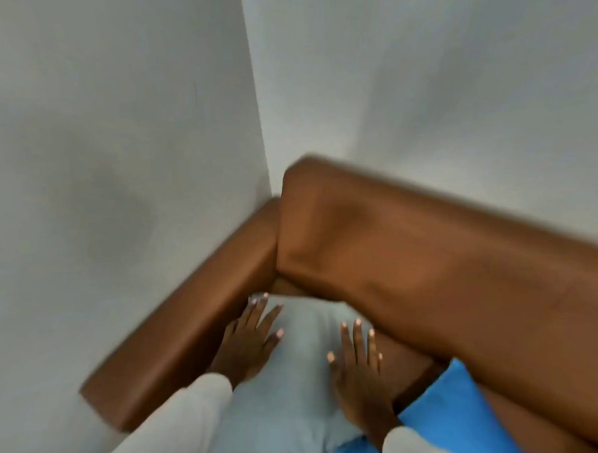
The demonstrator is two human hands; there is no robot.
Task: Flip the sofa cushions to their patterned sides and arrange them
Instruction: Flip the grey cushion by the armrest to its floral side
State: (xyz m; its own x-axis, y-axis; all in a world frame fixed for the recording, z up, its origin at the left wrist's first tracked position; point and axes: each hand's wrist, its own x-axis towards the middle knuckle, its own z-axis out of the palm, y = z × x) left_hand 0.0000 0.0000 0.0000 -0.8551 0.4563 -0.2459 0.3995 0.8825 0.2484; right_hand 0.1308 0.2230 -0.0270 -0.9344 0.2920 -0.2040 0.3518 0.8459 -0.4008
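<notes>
A pale grey-blue cushion (300, 370) lies in the left corner of a brown leather sofa (426, 266), its plain side up; no pattern shows. My left hand (251, 337) rests flat on the cushion's left part, fingers spread, beside the armrest. On the cushion's right edge my right hand (359, 372) presses flat, fingers apart. A bright blue cushion (460, 425) lies to the right on the seat, partly under my right sleeve. The frame is blurred.
The sofa's left armrest (190, 331) stands close against a white wall (122, 150). Its backrest runs along a second white wall (433, 95), and the two walls meet in a corner behind the sofa.
</notes>
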